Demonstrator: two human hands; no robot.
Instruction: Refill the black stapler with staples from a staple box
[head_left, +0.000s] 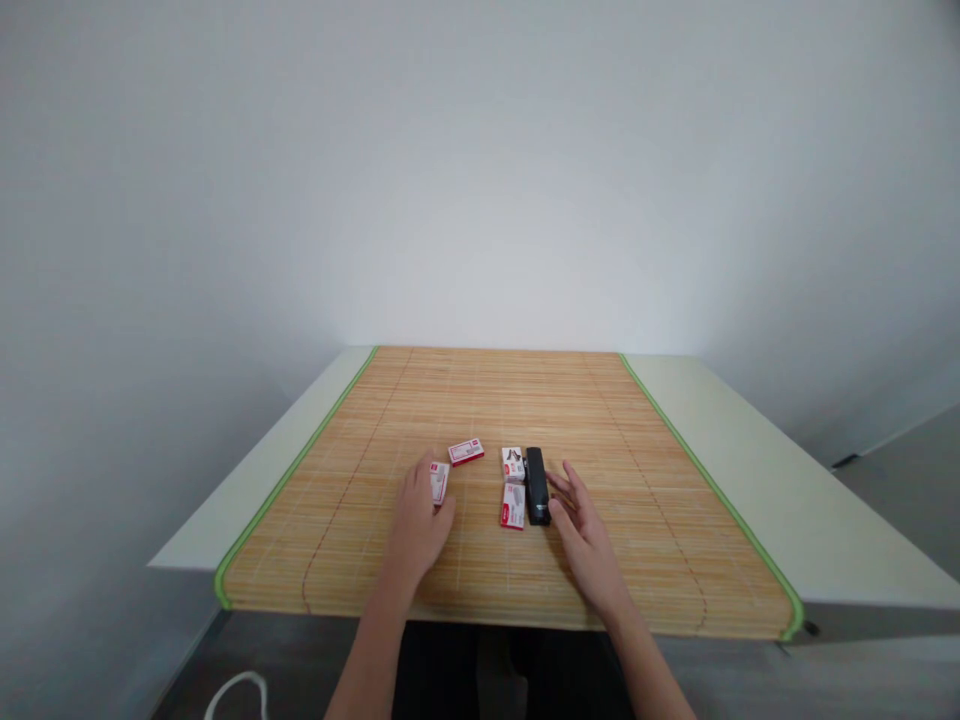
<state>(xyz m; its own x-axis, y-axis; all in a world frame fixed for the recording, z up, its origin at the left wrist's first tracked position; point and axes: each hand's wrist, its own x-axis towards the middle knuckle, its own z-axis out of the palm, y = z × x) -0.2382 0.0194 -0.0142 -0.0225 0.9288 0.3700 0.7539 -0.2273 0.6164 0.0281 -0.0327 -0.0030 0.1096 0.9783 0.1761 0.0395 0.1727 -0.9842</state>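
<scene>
My left hand (pixel 421 520) is closed around the left side of a small white-and-red staple box (pixel 439 483) on the bamboo mat. Its fingers cover part of the box, and the thumb lies at the near end. A second staple box (pixel 466 452) lies at an angle just beyond. Right of centre, a black stapler (pixel 537 487) lies lengthwise, pointing away from me. Two more small boxes line its left side: a white one with a dark picture (pixel 513 464) and a red-and-white one (pixel 513 506) nearer me. My right hand (pixel 586 545) is open beside the stapler's right side, fingers apart.
The bamboo mat (pixel 495 390) with green edging covers the middle of a white table (pixel 757 470) and reaches its front edge. A pale wall (pixel 480 200) stands behind the table. A white cable (pixel 238 680) curves near the floor at lower left.
</scene>
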